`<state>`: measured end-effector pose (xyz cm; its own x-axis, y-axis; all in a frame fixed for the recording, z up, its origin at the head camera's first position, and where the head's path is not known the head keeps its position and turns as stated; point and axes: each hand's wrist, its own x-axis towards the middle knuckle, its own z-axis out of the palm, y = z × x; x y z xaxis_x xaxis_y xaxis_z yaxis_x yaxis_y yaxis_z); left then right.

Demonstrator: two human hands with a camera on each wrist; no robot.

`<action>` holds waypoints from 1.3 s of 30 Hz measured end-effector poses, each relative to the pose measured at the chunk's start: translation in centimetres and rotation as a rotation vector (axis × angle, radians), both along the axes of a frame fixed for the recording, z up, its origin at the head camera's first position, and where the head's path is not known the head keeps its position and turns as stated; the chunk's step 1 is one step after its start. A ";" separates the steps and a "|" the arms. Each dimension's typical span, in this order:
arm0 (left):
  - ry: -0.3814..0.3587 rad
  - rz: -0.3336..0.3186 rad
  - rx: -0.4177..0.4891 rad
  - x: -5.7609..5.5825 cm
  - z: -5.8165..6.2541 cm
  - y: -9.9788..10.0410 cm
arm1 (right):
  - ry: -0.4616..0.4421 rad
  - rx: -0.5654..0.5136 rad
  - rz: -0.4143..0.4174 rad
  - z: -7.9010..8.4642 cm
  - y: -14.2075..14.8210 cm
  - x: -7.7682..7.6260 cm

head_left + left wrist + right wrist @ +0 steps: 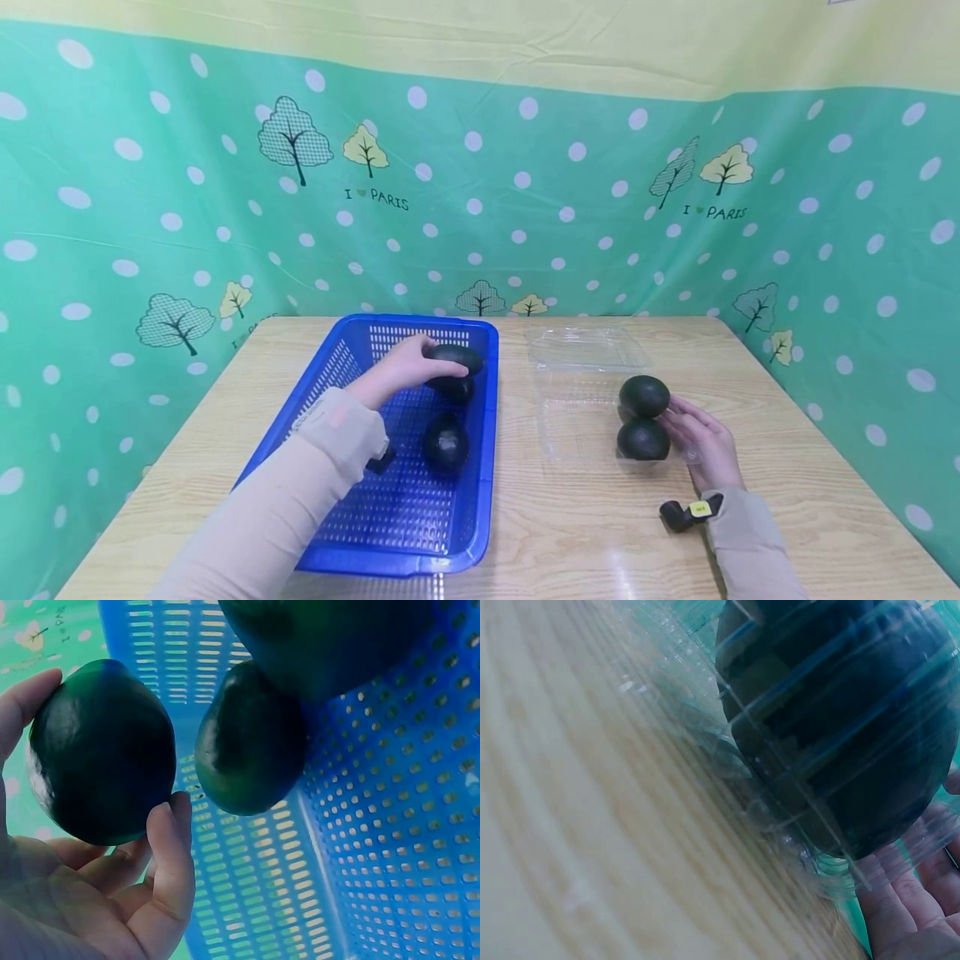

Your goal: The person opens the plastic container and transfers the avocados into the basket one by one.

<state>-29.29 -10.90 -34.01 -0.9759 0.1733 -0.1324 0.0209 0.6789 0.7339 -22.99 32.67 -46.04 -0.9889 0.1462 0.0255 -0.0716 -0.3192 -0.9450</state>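
In the head view my left hand grips a dark green avocado over the far end of the blue basket. The left wrist view shows this avocado between thumb and fingers. Below it in the basket lies a second avocado, and nearer stands another avocado. My right hand is at the right side of a clear plastic box, its fingers loosely extended against that side. Inside the box, against the right wall, sit a far avocado and a near avocado.
The box's clear lid lies folded back behind it. Both containers stand on a wood-grain table, the basket left of the box. A green dotted curtain hangs behind and along the sides.
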 end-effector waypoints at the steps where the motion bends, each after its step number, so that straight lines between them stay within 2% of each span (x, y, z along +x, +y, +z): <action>1: -0.001 -0.003 0.000 0.0 -0.1 -0.1 | -0.003 0.002 -0.001 0.0 0.0 0.0; 14: -0.024 -0.010 0.005 0.1 -0.6 -1.0 | -0.002 -0.002 0.003 -0.1 0.1 -0.1; 25: -0.033 -0.032 -0.049 0.3 -1.0 -1.9 | 0.003 0.000 0.010 -0.1 0.1 0.0; 34: -0.041 -0.036 -0.045 0.1 -1.6 -2.4 | -0.001 -0.009 0.018 -0.1 0.2 0.1; 39: -0.046 -0.040 -0.057 0.3 -1.5 -2.5 | 0.001 -0.008 0.014 0.0 0.2 0.0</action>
